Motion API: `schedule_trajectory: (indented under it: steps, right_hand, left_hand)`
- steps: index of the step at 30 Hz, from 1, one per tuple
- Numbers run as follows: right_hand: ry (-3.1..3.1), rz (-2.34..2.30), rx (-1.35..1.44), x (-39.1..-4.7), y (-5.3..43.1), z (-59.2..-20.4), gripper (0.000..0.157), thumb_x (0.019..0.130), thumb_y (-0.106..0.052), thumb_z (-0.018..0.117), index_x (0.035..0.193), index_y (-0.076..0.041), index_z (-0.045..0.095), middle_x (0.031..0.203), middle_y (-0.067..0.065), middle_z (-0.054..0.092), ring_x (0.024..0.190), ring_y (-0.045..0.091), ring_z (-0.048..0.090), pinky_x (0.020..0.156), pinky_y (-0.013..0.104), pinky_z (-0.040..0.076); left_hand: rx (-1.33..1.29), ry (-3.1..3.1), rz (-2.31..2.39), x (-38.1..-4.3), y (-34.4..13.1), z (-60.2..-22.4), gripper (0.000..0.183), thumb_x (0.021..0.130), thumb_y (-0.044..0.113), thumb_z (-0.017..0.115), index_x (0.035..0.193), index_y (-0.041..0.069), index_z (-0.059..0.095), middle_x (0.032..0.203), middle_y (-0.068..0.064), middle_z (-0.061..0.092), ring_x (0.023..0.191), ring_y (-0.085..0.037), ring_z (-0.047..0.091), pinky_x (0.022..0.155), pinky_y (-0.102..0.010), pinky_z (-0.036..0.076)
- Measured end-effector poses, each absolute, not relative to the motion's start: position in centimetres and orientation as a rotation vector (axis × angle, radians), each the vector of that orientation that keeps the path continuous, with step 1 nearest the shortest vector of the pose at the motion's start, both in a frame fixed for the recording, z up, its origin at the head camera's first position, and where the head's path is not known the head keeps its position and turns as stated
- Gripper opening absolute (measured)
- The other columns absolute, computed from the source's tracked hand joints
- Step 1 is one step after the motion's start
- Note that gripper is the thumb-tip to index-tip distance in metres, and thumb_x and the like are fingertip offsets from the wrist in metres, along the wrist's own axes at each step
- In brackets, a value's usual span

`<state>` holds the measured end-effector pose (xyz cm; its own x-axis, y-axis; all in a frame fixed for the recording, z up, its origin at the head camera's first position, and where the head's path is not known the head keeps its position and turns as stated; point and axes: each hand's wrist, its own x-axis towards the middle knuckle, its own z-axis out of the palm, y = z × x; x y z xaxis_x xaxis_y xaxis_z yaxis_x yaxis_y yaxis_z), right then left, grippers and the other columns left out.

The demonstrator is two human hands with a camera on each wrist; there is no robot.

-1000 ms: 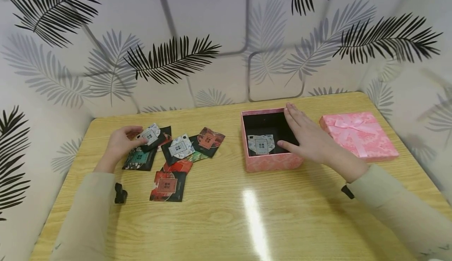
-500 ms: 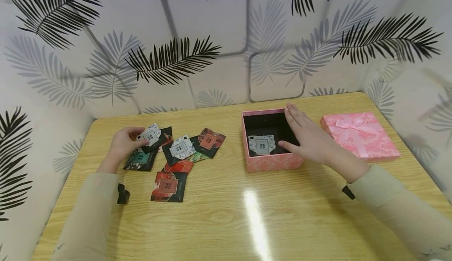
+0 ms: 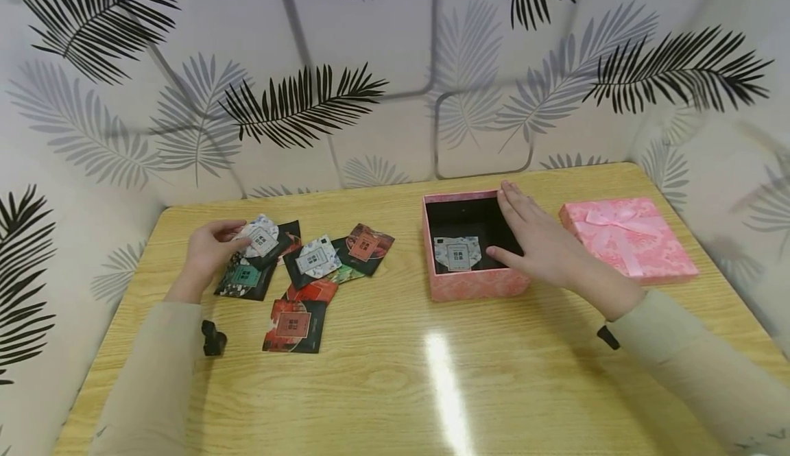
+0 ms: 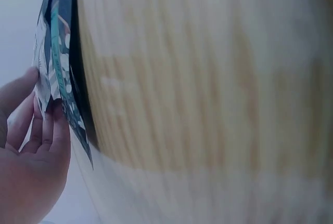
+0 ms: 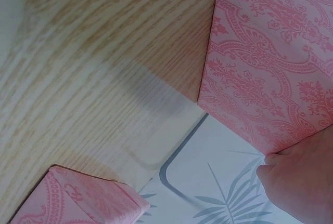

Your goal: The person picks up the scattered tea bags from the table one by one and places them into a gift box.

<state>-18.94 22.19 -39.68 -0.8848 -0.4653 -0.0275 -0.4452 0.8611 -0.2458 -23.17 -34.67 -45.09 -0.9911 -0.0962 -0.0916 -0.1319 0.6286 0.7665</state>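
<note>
At the left of the head view, my left hand (image 3: 210,254) pinches a sachet (image 3: 264,240) with a white-and-blue floral print over black. In the left wrist view the thumb and fingertips are on this sachet (image 4: 41,68), beside a green-labelled black sachet (image 4: 65,73). My right hand (image 3: 540,240) rests on the right side of an open pink box (image 3: 478,284), fingers straight along the rim and thumb over the inside. The box has a black interior, with one white-and-blue sachet (image 3: 457,254) in it. In the right wrist view fingers touch the box's patterned wall (image 5: 270,63).
Several more sachets lie overlapping near the left hand, including a red-and-black one (image 3: 293,326) in front. A pink lid with a bow (image 3: 629,236) lies right of the box. A small black object (image 3: 213,338) shows beside the left sleeve. A leaf-patterned wall covering (image 3: 370,134) stands behind the table.
The pinched sachet has turned a little and shifted slightly left with the left hand over the last half second. The right hand and the box stay where they were.
</note>
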Motion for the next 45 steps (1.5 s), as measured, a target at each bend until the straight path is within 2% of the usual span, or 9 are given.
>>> schedule_trajectory:
  steps: [3, 6, 8, 15, 19, 24, 28, 41, 45]
  right_hand:
    - [2.947, -0.357, -0.724, -18.9, 22.2, -39.6, 0.099, 0.106, -0.051, 0.059, 0.169, 0.003, 0.005, 0.179, 0.021, 0.001, 0.167, 0.040, 0.006, 0.133, 0.061, 0.017]
    - [2.943, -0.356, -0.724, -19.0, 22.2, -39.6, 0.099, 0.106, -0.051, 0.059, 0.169, 0.003, 0.005, 0.179, 0.020, 0.001, 0.167, 0.040, 0.006, 0.133, 0.061, 0.017]
    - [2.940, -0.354, -0.719, -18.9, 22.2, -39.6, 0.099, 0.106, -0.051, 0.059, 0.169, 0.003, 0.004, 0.179, 0.020, 0.000, 0.167, 0.040, 0.006, 0.133, 0.061, 0.017]
    - [2.937, -0.352, -0.719, -19.0, 22.2, -39.5, 0.099, 0.106, -0.050, 0.059, 0.169, 0.003, 0.004, 0.179, 0.020, 0.000, 0.167, 0.040, 0.005, 0.133, 0.061, 0.016]
    - [2.937, -0.352, -0.717, -18.9, 22.1, -39.5, 0.099, 0.106, -0.050, 0.059, 0.169, 0.002, 0.003, 0.179, 0.020, 0.000, 0.167, 0.040, 0.006, 0.133, 0.061, 0.016]
    - [2.943, -0.348, -0.700, -18.8, 22.1, -39.4, 0.099, 0.106, -0.049, 0.060, 0.169, 0.002, 0.003, 0.179, 0.020, 0.001, 0.166, 0.040, 0.007, 0.133, 0.062, 0.017]
    - [2.944, -0.350, -0.709, -18.8, 22.1, -39.4, 0.099, 0.106, -0.050, 0.060, 0.169, 0.003, 0.004, 0.179, 0.020, 0.000, 0.167, 0.040, 0.007, 0.133, 0.061, 0.017]
    - [2.936, -0.373, -0.715, -18.8, 22.2, -39.4, 0.100, 0.106, -0.049, 0.060, 0.169, 0.002, 0.002, 0.179, 0.021, 0.000, 0.167, 0.040, 0.005, 0.133, 0.061, 0.016]
    - [2.932, -0.382, -0.712, -18.8, 22.1, -39.5, 0.100, 0.106, -0.047, 0.062, 0.169, 0.002, 0.002, 0.179, 0.020, -0.001, 0.167, 0.040, 0.004, 0.133, 0.061, 0.015]
  left_hand:
    - [-0.293, 2.708, 1.483, -23.2, -34.8, -45.0, 0.049, 0.103, 0.009, 0.071, 0.147, -0.007, 0.058, 0.118, -0.004, 0.070, 0.088, 0.010, 0.057, 0.074, -0.005, 0.053]
    - [-0.373, 2.636, 1.566, -23.1, -35.0, -44.9, 0.049, 0.103, 0.010, 0.071, 0.148, -0.006, 0.058, 0.098, 0.018, 0.065, 0.084, 0.011, 0.058, 0.074, -0.007, 0.054]
    - [-0.417, 2.611, 1.580, -23.1, -35.0, -44.8, 0.050, 0.103, 0.013, 0.071, 0.148, -0.005, 0.058, 0.090, 0.025, 0.062, 0.084, 0.010, 0.059, 0.074, -0.008, 0.055]
    - [-0.543, 2.614, 1.560, -22.8, -34.7, -44.4, 0.049, 0.102, 0.023, 0.075, 0.141, -0.004, 0.065, 0.097, 0.017, 0.069, 0.080, 0.008, 0.061, 0.072, -0.010, 0.056]
    - [-0.592, 2.572, 1.642, -22.4, -34.6, -43.8, 0.044, 0.102, 0.021, 0.074, 0.137, -0.005, 0.067, 0.091, 0.019, 0.066, 0.076, 0.006, 0.062, 0.070, -0.012, 0.058]
    - [-0.568, 2.461, 1.837, -21.8, -34.4, -42.8, 0.014, 0.103, 0.012, 0.070, 0.115, 0.008, 0.078, 0.084, 0.023, 0.066, 0.074, 0.005, 0.066, 0.072, -0.013, 0.060]
    - [-0.562, 2.367, 1.950, -21.5, -34.1, -42.0, 0.012, 0.104, 0.009, 0.068, 0.103, 0.017, 0.076, 0.085, 0.021, 0.068, 0.074, 0.004, 0.068, 0.074, -0.013, 0.061]
    - [-0.424, 2.439, 1.973, -21.3, -31.4, -40.1, 0.011, 0.105, 0.010, 0.067, 0.107, 0.014, 0.076, 0.086, 0.022, 0.069, 0.078, 0.005, 0.067, 0.074, -0.011, 0.059]
    - [-0.394, 2.470, 1.925, -21.4, -30.3, -39.9, 0.024, 0.106, 0.013, 0.066, 0.126, 0.001, 0.073, 0.091, 0.023, 0.067, 0.081, 0.005, 0.066, 0.076, -0.010, 0.058]
